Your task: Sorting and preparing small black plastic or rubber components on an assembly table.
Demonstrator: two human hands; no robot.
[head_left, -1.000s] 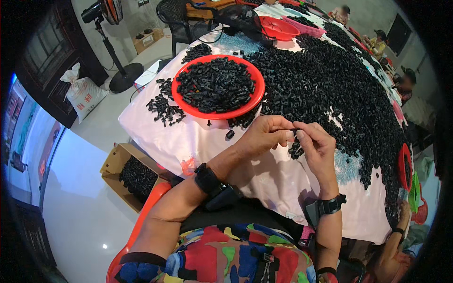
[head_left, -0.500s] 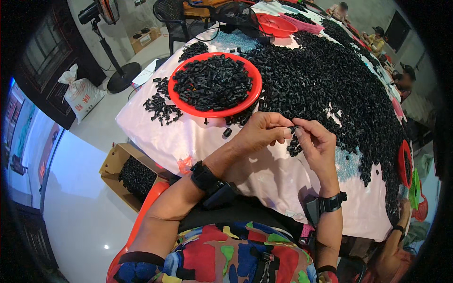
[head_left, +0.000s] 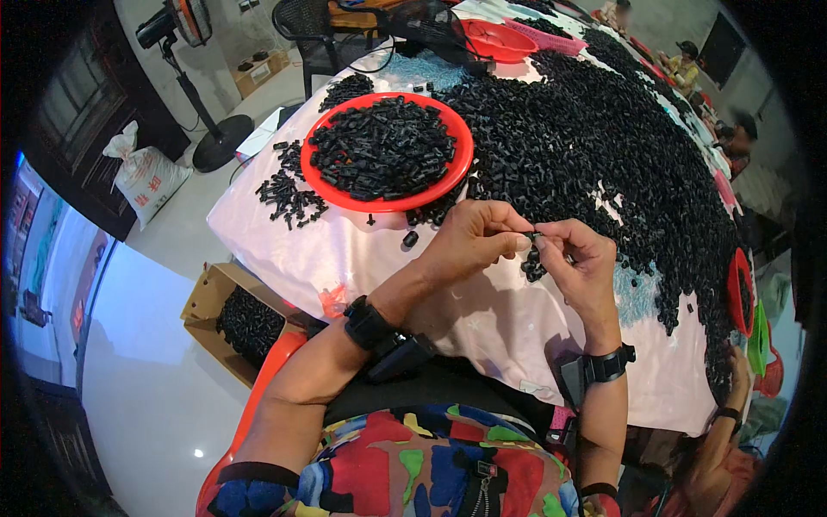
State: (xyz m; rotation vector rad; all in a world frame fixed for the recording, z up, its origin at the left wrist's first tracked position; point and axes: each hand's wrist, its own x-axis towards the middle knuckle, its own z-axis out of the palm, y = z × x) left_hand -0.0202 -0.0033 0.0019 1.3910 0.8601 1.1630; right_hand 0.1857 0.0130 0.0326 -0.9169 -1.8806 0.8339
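My left hand [head_left: 482, 237] and my right hand [head_left: 579, 258] meet over the near part of the cloth-covered table [head_left: 482, 323]. Between their pinched fingertips is a small black plastic part [head_left: 532, 235], mostly covered by the fingers. Just below it, a few loose black parts [head_left: 533, 266] lie on the cloth. Left of my hands stands a red basin [head_left: 390, 205] heaped with small black plastic parts [head_left: 383, 148]. One short black cylinder [head_left: 410, 239] lies alone between the basin and my left wrist.
A wide pile of black parts [head_left: 603, 129] covers the table's far and right side, with clear bluish pieces [head_left: 636, 293] at its edge. A cardboard box [head_left: 202, 319] of black parts stands at lower left. A co-worker's hand [head_left: 739, 370] is at right; a fan [head_left: 185, 86] stands behind.
My fingertips have drawn slightly closer together around the small part. The whole view has shifted a little; otherwise the hands stay in the same place.
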